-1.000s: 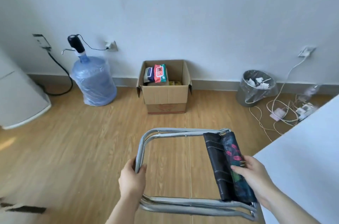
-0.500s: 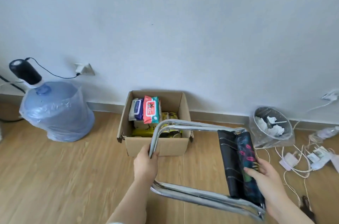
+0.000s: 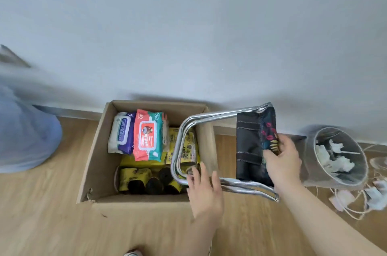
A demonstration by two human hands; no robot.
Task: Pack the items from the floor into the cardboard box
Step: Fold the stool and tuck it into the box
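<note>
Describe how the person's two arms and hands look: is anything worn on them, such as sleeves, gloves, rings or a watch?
Both forearms are bare as far as the picture shows; no sleeve reaches into view. The left hand and the right hand wear no gloves, and no ring, watch or bracelet is visible on the sides that face the camera. The fingernails look short and unpainted, though the picture is slightly blurred.

Left hand point(image 3: 204, 190) fingers curled in a grip, right hand point(image 3: 282, 161) clasping, forearms extended

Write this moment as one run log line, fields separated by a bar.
step: carrying folding stool to cardboard box | left hand: grips metal frame | right hand: grips folded fabric seat | stool: above box's right edge, not inside
</note>
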